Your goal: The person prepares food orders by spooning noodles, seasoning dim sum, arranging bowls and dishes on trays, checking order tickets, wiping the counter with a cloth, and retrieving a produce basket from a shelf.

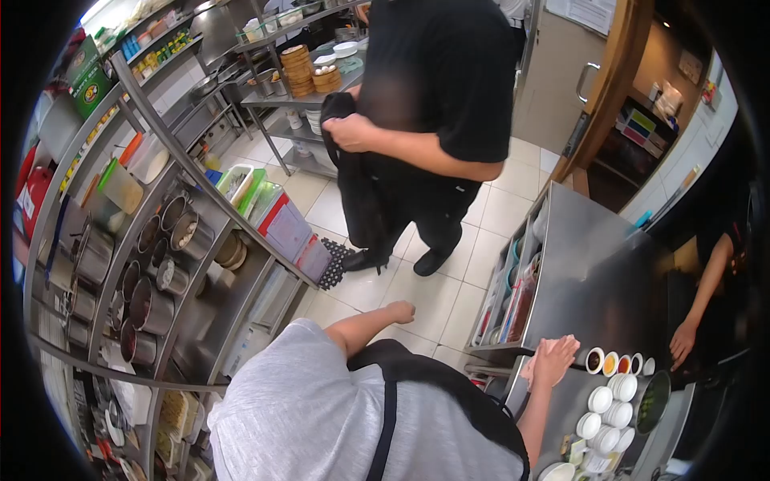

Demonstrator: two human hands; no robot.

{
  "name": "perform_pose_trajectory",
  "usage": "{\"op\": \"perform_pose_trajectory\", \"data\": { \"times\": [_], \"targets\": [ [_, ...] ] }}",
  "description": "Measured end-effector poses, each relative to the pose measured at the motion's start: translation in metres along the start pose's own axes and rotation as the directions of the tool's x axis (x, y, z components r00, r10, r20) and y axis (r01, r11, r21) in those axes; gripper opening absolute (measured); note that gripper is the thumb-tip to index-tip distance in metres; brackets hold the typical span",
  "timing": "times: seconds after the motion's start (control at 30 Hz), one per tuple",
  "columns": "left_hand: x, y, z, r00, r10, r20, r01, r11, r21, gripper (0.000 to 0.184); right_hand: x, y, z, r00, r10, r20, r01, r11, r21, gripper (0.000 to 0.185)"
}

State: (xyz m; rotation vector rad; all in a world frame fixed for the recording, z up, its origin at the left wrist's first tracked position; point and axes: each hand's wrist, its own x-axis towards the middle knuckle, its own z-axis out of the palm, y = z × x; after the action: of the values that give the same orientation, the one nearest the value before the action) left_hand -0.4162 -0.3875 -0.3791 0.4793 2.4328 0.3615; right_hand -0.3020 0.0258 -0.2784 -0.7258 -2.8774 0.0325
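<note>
My left hand (399,313) hangs over the tiled floor in front of my body, fingers curled in, with nothing visible in it. My right hand (553,362) presses a pink cloth (527,372) on the metal counter (553,401). The cloth shows at the hand's edges. Just right of it, small sauce bowls (610,363) stand in a row. Nearer me are stacks of small white dishes (618,414).
A person in black (437,80) stands ahead, holding dark fabric (353,172). Another person's hand (682,345) is beyond the counter at right. A metal rack (168,256) with several pots lines the left. Plastic bins (281,216) stand on the floor.
</note>
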Motion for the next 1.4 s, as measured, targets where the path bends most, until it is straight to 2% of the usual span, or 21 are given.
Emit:
{"op": "perform_pose_trajectory", "data": {
  "times": [0.07, 0.13, 0.2, 0.27, 0.3, 0.37, 0.43, 0.47, 0.53, 0.6, 0.7, 0.8, 0.87, 0.9, 1.03, 1.1, 1.17, 1.23, 1.3, 1.33, 1.4],
  "targets": [
    [0.008, 0.007, 0.000, 0.999, -0.030, -0.044, 0.029, 0.999, -0.022, 0.028, 0.017, -0.009, 0.005, 0.999, -0.036, -0.012, 0.036, 0.999, 0.008, 0.068],
    [0.013, 0.010, 0.004, 0.990, -0.106, 0.095, 0.101, 0.993, 0.053, 0.034, 0.030, -0.024, 0.005, 0.996, -0.078, -0.034, 0.079, 0.996, 0.041, 0.070],
    [0.019, 0.000, 0.025, 0.986, -0.066, 0.152, 0.052, 0.994, 0.093, 0.031, 0.043, -0.041, 0.010, 0.994, -0.094, -0.054, 0.099, 0.991, 0.092, 0.069],
    [0.022, 0.001, 0.036, 0.931, -0.105, 0.350, 0.046, 0.984, 0.173, 0.028, 0.054, -0.056, 0.009, 0.992, -0.106, -0.063, 0.115, 0.978, 0.173, 0.068],
    [0.015, 0.008, 0.032, 0.922, -0.057, 0.382, -0.038, 0.971, 0.237, 0.029, 0.060, -0.064, 0.008, 0.994, -0.099, -0.057, 0.108, 0.972, 0.209, 0.068],
    [-0.001, 0.030, 0.016, 0.922, -0.118, 0.368, 0.035, 0.974, 0.223, 0.031, 0.072, -0.075, 0.009, 0.998, -0.049, -0.041, 0.058, 0.969, 0.239, 0.068],
    [0.012, 0.029, 0.019, 0.907, -0.097, 0.409, -0.004, 0.971, 0.239, 0.032, 0.085, -0.083, 0.009, 0.986, -0.157, -0.061, 0.167, 0.953, 0.253, 0.068],
    [0.019, 0.027, 0.019, 0.912, -0.072, 0.405, -0.021, 0.975, 0.220, 0.032, 0.092, -0.084, 0.011, 0.991, -0.122, -0.058, 0.133, 0.961, 0.244, 0.068],
    [0.034, 0.027, 0.011, 0.911, -0.034, 0.411, -0.060, 0.975, 0.213, 0.033, 0.107, -0.086, 0.016, 0.980, -0.200, -0.005, 0.195, 0.947, 0.254, 0.068],
    [0.049, 0.027, 0.002, 0.946, -0.050, 0.319, -0.001, 0.987, 0.158, 0.037, 0.123, -0.089, 0.023, 0.984, -0.179, -0.021, 0.179, 0.953, 0.243, 0.068],
    [0.087, 0.017, -0.006, 0.946, 0.013, 0.323, -0.068, 0.985, 0.160, 0.038, 0.150, -0.101, 0.027, 0.979, -0.193, -0.063, 0.203, 0.952, 0.231, 0.066],
    [0.109, 0.020, -0.038, 0.944, 0.022, 0.328, -0.068, 0.989, 0.131, 0.034, 0.185, -0.120, 0.028, 0.987, -0.159, -0.008, 0.156, 0.956, 0.247, 0.065],
    [0.133, 0.012, -0.051, 0.941, 0.028, 0.336, -0.071, 0.991, 0.117, 0.034, 0.212, -0.127, 0.034, 0.997, -0.075, 0.002, 0.073, 0.968, 0.238, 0.061],
    [0.148, 0.005, -0.058, 0.948, 0.029, 0.318, -0.063, 0.993, 0.097, 0.034, 0.227, -0.130, 0.039, 0.995, -0.100, -0.010, 0.100, 0.968, 0.230, 0.061],
    [0.188, -0.027, -0.095, 0.980, -0.027, 0.196, 0.018, 0.999, 0.048, 0.032, 0.281, -0.134, 0.053, 0.996, -0.058, -0.068, 0.068, 0.985, 0.158, 0.056],
    [0.201, -0.050, -0.115, 0.980, -0.043, 0.193, 0.035, 0.998, 0.048, 0.032, 0.299, -0.127, 0.056, 0.998, -0.033, -0.045, 0.034, 0.999, 0.027, 0.052],
    [0.214, -0.074, -0.137, 0.982, -0.050, 0.184, 0.037, 0.996, 0.075, 0.032, 0.311, -0.122, 0.050, 0.994, 0.100, -0.050, -0.096, 0.992, 0.084, 0.048],
    [0.222, -0.093, -0.153, 0.982, -0.049, 0.183, 0.033, 0.995, 0.093, 0.032, 0.324, -0.098, 0.064, 0.982, 0.137, -0.134, -0.136, 0.991, 0.016, 0.045],
    [0.230, -0.118, -0.168, 0.991, -0.099, 0.094, 0.094, 0.994, 0.052, 0.033, 0.325, -0.091, 0.028, 0.970, 0.241, -0.040, -0.238, 0.968, 0.079, 0.044],
    [0.226, -0.129, -0.177, 0.990, -0.137, 0.037, 0.138, 0.990, -0.025, 0.033, 0.338, -0.057, 0.053, 0.975, 0.221, 0.006, -0.220, 0.971, -0.094, 0.041],
    [0.225, -0.174, -0.178, 0.981, -0.191, -0.014, 0.189, 0.978, -0.092, 0.033, 0.343, -0.036, 0.072, 0.908, 0.399, -0.126, -0.416, 0.892, -0.177, 0.040]
  ]
}}
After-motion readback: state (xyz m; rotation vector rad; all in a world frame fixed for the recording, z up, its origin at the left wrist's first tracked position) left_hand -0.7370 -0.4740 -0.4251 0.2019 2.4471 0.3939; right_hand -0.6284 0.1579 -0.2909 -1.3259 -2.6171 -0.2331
